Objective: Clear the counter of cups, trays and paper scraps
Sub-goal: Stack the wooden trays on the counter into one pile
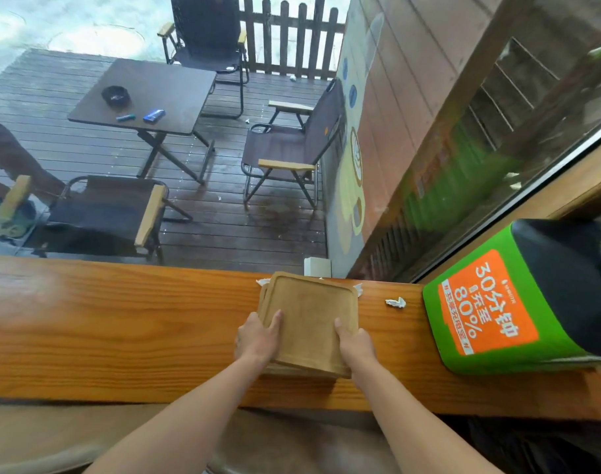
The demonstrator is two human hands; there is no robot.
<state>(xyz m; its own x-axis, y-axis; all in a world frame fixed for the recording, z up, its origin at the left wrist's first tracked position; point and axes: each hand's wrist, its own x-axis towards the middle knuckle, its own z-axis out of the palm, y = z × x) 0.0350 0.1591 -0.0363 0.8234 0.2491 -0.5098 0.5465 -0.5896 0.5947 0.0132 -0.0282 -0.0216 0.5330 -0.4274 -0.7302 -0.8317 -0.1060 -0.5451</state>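
Observation:
A stack of square wooden trays (309, 309) rests on the wooden counter (121, 323). My left hand (258, 336) grips the stack's near left edge, thumb on top. On the near right edge my right hand (355, 343) holds on the same way. White paper scraps (263, 281) poke out from under the trays at the far corners. A crumpled paper scrap (395, 302) lies on the counter to the right of the trays. No cup shows on the counter.
A green and orange power-bank box (490, 302) stands on the counter at the right. A small white block (316, 266) sits behind the trays against the window. Beyond the glass, folding chairs and a table stand on a deck.

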